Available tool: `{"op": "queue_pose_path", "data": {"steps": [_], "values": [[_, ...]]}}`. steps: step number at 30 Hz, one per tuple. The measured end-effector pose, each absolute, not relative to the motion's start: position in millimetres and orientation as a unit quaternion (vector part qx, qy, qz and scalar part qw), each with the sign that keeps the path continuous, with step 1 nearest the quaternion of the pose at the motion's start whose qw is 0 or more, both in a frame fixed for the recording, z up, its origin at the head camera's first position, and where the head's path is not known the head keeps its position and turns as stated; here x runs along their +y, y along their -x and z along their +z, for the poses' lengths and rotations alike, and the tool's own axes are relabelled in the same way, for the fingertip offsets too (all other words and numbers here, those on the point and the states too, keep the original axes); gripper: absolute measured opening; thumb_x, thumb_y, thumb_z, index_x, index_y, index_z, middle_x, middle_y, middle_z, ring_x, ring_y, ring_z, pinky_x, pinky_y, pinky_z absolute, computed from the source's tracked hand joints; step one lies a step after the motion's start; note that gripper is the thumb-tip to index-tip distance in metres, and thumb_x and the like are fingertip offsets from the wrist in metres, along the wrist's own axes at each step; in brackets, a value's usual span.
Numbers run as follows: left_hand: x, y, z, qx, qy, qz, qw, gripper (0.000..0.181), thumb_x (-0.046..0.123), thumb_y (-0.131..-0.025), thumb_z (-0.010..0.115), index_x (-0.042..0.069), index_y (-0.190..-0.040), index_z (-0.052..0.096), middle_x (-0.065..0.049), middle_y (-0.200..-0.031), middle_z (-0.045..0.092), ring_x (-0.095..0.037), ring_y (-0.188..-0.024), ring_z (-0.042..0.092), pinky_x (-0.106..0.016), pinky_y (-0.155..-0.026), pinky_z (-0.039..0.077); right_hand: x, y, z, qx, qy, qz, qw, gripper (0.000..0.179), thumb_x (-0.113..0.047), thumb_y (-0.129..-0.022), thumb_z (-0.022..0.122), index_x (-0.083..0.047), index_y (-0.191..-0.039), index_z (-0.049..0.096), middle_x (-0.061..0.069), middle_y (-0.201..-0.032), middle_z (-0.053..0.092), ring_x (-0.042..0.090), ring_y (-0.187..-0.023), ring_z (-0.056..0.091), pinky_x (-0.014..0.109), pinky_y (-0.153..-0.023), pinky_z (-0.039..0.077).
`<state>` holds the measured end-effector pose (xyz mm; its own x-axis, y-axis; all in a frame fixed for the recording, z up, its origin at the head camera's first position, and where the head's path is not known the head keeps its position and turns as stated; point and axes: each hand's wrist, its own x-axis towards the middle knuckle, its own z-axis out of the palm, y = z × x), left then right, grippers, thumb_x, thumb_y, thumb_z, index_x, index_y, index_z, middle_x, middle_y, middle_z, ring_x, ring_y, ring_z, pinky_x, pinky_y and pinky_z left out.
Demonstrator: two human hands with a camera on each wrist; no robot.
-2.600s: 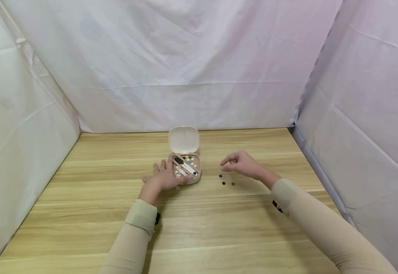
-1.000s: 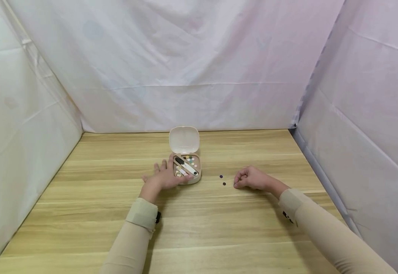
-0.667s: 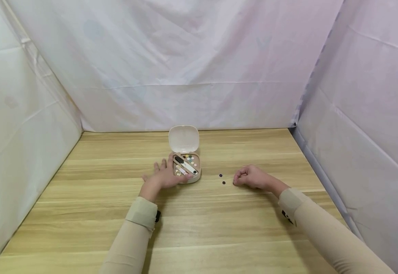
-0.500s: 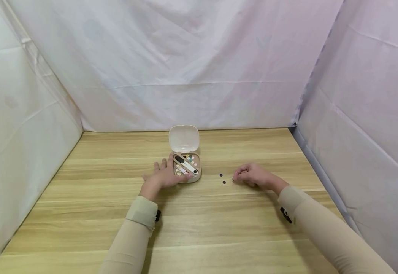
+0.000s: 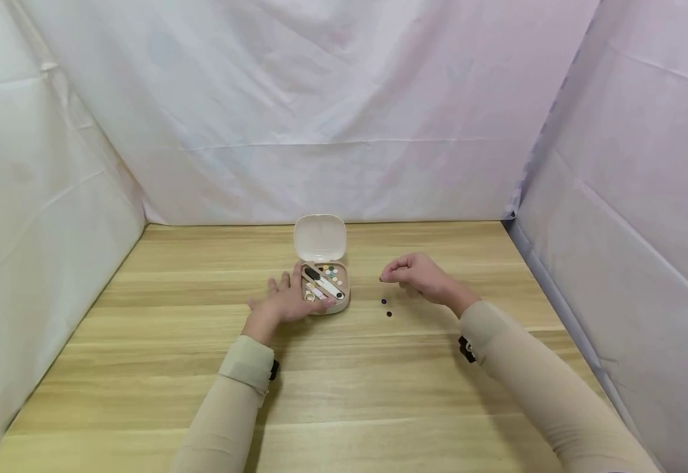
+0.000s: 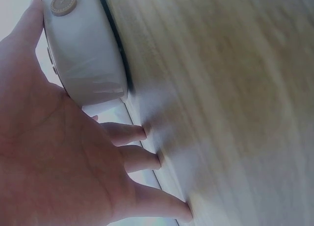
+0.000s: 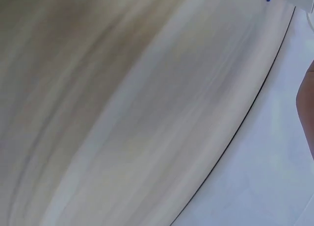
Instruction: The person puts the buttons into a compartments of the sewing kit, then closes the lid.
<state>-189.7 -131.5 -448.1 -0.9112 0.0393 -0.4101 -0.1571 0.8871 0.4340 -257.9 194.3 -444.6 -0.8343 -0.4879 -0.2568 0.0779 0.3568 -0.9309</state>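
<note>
A small beige sewing box (image 5: pixel 336 307) stands on the table with its lid (image 5: pixel 320 238) raised. Inside lie colourful buttons (image 5: pixel 332 271) and a black-and-white tool (image 5: pixel 323 282) set diagonally. My left hand (image 5: pixel 281 303) rests spread against the box, thumb along its front rim and index finger at its left side; in the left wrist view the other fingers (image 6: pixel 142 158) touch the tabletop. My right hand (image 5: pixel 419 274), raised over the table to the right of the box, pinches a tiny dark button (image 5: pixel 381 279) between thumb and fingertips. Two dark buttons (image 5: pixel 384 301) lie below it.
The wooden table (image 5: pixel 344 394) is enclosed by white cloth at the back (image 5: pixel 332 118) and on both sides. Pale small items and a ring-shaped piece (image 5: pixel 310 297) sit in the box's left compartment, near my left thumb.
My right hand has picked up the rightmost of three loose buttons and moved up and left toward the box with it. The left hand has stayed on the box.
</note>
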Motion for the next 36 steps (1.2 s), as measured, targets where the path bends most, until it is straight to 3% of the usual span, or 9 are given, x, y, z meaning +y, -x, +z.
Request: {"op": "queue_pose_path", "data": {"steps": [4,19,27,36], "values": [[-130.1,190.1,-448.3,0.949,0.034,0.234,0.208,0.133,0.093,-0.08,0.059,0.026,-0.172,-0.01,-0.023,-0.179,0.006,-0.053,-0.164,-0.002,-0.095,-0.111,0.001,175.9,263.9,-447.6,0.795,0.13,-0.54,0.243,0.023,-0.023,-0.099,0.075,-0.003,-0.109,0.078,-0.009,-0.061,0.045,0.007,-0.048,0.031,0.026,-0.049,0.03],[-126.4,186.1,-454.2,0.949,0.043,0.231,0.21,0.133,0.095,-0.078,0.059,0.029,-0.172,-0.009,-0.019,-0.181,0.003,-0.05,-0.165,-0.003,-0.094,-0.112,0.0,132.2,268.8,-456.4,0.816,0.161,-0.499,0.246,0.017,-0.025,-0.096,0.075,-0.01,-0.104,0.082,-0.009,-0.059,0.047,0.007,-0.05,0.037,0.024,-0.048,0.034],[-122.4,183.1,-451.8,0.947,0.034,0.243,0.208,0.135,0.094,-0.077,0.061,0.027,-0.173,-0.008,-0.023,-0.179,0.005,-0.053,-0.165,0.0,-0.095,-0.111,0.001,126.3,267.8,-454.4,0.821,0.173,-0.475,0.266,0.015,-0.02,-0.096,0.073,-0.01,-0.102,0.082,-0.001,-0.073,0.063,0.006,-0.052,0.037,0.023,-0.05,0.033],[-123.5,182.8,-451.1,0.947,0.042,0.24,0.212,0.134,0.094,-0.077,0.062,0.03,-0.172,-0.009,-0.02,-0.18,0.004,-0.05,-0.166,-0.002,-0.093,-0.113,0.0,114.2,274.8,-453.4,0.837,0.149,-0.469,0.239,0.013,-0.022,-0.096,0.074,-0.01,-0.099,0.08,-0.007,-0.059,0.047,0.006,-0.048,0.035,0.024,-0.047,0.032]]}}
